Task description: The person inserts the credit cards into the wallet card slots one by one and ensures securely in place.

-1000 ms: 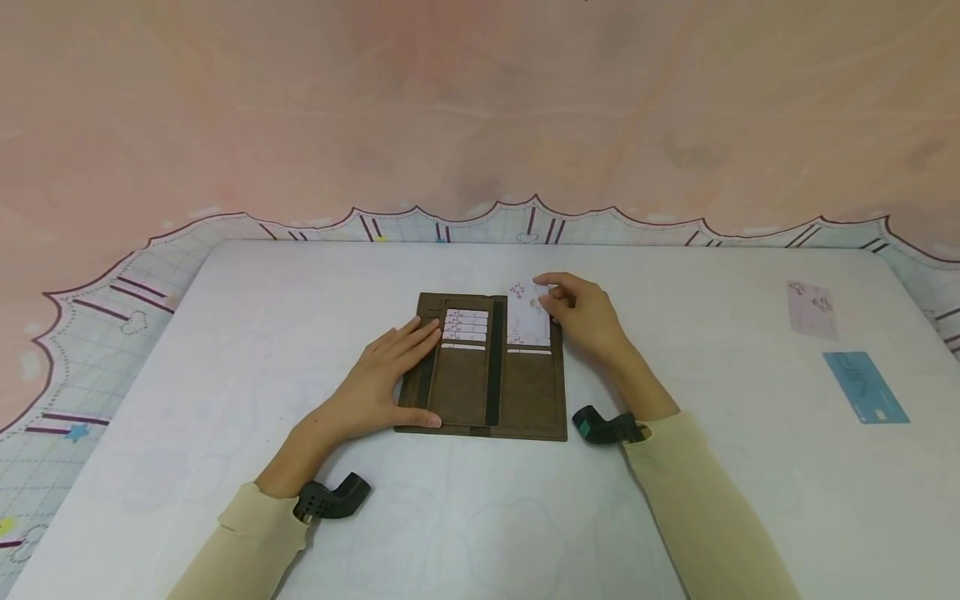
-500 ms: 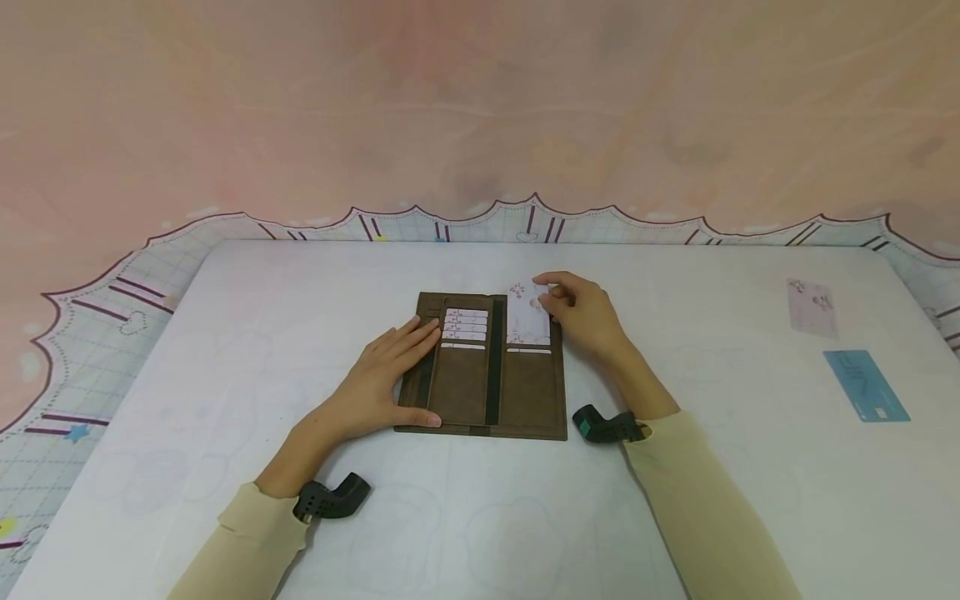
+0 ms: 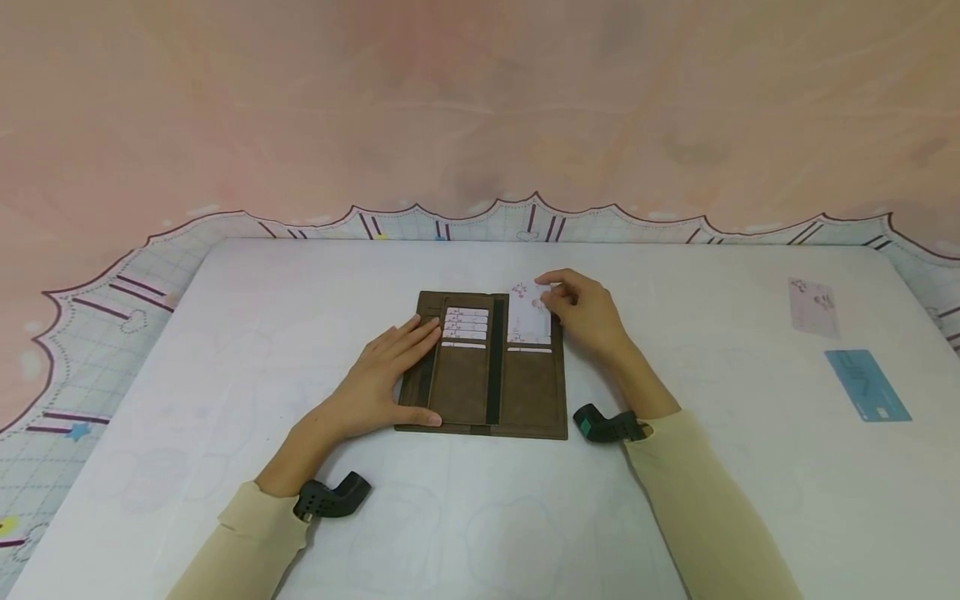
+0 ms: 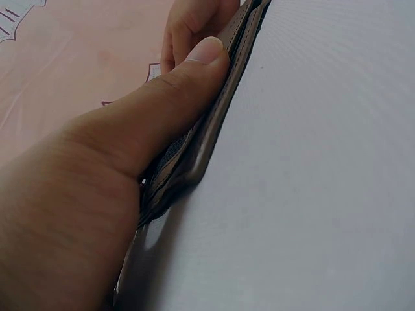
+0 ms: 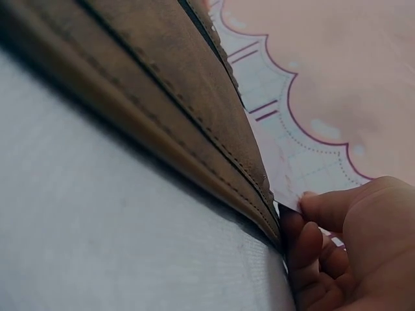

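Head view shows a white patterned card (image 3: 528, 315) standing partly out of a slot on the right panel of an open brown wallet (image 3: 487, 392), which lies flat near the middle of the white table (image 3: 225, 333). The right hand (image 3: 585, 317) pinches the card's far right corner between thumb and curled fingertips; the right wrist view shows the same pinch just off the wallet's edge (image 5: 194, 116). The left hand (image 3: 382, 375) lies flat with straight fingers on the wallet's left panel, thumb along the near edge, pressing it down beside a stack of four filled card slots (image 3: 465, 323). In the left wrist view the thumb (image 4: 181, 91) bears on the leather rim.

Judged from here, the corner grip is slight: a skewed push could jam the card in the slot's mouth, bend it, or let it slip free. If the flat hand eases, the wallet may slide on the smooth table.

Well apart on the right lie a pale pink card (image 3: 812, 307) and a blue card (image 3: 867, 385). A scalloped, grid-patterned cloth (image 3: 112, 292) borders the table.
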